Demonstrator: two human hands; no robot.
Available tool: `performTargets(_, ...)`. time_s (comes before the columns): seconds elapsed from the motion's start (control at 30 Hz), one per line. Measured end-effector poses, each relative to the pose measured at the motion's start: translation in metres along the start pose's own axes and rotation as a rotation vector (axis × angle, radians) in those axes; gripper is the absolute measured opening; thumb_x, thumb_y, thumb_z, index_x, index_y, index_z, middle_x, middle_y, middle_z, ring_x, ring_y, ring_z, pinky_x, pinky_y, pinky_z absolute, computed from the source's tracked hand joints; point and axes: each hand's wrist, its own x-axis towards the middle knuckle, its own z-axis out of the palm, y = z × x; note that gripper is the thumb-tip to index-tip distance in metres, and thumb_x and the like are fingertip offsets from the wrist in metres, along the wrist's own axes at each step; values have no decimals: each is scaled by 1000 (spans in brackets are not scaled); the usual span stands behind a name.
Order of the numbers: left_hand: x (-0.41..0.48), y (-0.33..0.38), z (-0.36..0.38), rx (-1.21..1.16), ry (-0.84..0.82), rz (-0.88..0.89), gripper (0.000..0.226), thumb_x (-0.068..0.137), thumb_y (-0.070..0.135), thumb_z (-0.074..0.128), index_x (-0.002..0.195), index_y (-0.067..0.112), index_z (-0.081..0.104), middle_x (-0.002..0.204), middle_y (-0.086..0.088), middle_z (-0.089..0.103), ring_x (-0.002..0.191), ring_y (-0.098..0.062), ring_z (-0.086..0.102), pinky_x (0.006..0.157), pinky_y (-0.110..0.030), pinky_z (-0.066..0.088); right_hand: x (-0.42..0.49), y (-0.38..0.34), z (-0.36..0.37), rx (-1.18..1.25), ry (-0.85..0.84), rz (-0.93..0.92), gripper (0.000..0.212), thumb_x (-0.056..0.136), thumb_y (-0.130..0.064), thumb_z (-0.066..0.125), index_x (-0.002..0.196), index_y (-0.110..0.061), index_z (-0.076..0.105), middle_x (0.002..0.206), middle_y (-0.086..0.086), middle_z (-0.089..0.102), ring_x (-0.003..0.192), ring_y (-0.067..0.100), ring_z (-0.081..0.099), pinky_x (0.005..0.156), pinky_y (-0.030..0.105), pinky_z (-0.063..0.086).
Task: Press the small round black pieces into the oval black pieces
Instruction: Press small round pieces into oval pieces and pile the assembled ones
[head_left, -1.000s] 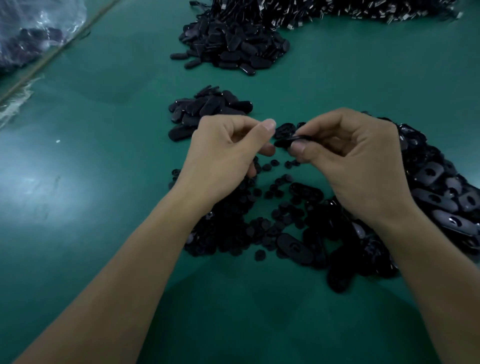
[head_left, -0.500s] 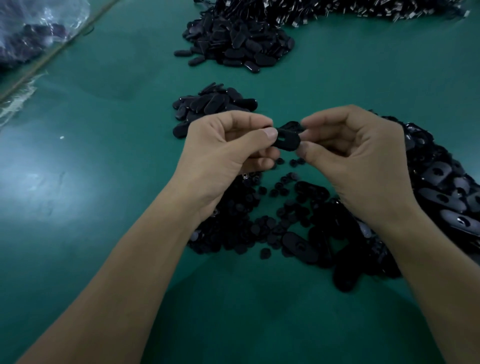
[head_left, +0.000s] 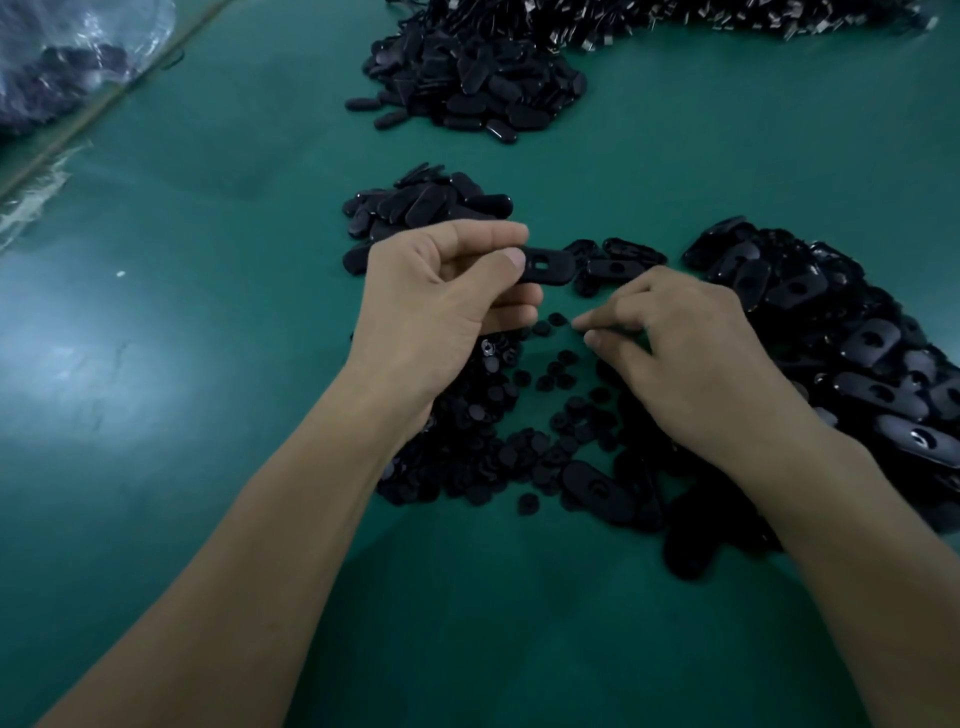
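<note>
Head cam is the only view I've got, so here goes: my left hand (head_left: 441, 296) pinches one oval piece (head_left: 545, 266) by its end between thumb and forefinger. It's held up off the green table (head_left: 208, 364), hole facing me, and the hole looks empty. My right hand (head_left: 691, 353) is down low over the loose round pieces (head_left: 558, 358), thumb and forefinger drawn nearly together just beside one of them. I honestly can't tell if a round one is between the tips or not, since it's all black on dark. That's worry number one: I reckon I could come up with nothing, or with two stuck together, because they lie so close. Worry two is that I've only got the oval by one end, so when I press near the middle it could pivot or pop out of my pinch. If it drops, it lands among the big heap of ovals (head_left: 831, 322) on my right, which show open holes too, and good luck finding it again. Third, a round piece going in upside down or crooked probably won't seat. And the small stack (head_left: 426, 208) just behind my left hand looks like done ones, so a careless toss could mix things up.
</note>
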Motion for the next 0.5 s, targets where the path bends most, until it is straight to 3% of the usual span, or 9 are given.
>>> performTargets(0.13,1,-1,-1,10,59,9,9,94,1,67,97,6,74,77,-2,75,73,-18,74,69,-25,60,-2,-2,0,55,-2,22,18,96,-15,67,111,-20,76,110,-4,68,102,11,63,88,16,46)
performTargets(0.27,1,-1,-1,3,82,18,8,94,0,68,96,5,73,74,1,74,72,-17,74,68,-24,59,-2,0,-2,139,18,38,17,92,-12,71,106,-20,77,94,-9,71,84,-5,63,76,-2,43)
performTargets(0.33,0,0,0,9,80,19,8,94,0,68,96,6,73,75,0,74,72,-17,74,68,-24,59,-2,-1,-1,139,41,23,18,91,-11,73,103,-22,78,91,-10,71,83,-3,64,76,2,47)
performTargets(0.43,0,0,0,14,80,21,9,94,0,67,95,7,73,76,-2,73,72,-18,75,68,-25,60,-2,-3,1,96,82,-34,18,90,-10,74,103,-21,79,93,-7,73,85,6,65,83,22,53)
performTargets(0.5,0,0,0,11,82,23,9,93,-1,68,93,7,72,74,-1,73,71,-18,75,68,-25,59,-2,-3,2,88,96,-57,18,90,-9,73,103,-19,78,94,-6,72,86,8,66,83,28,56)
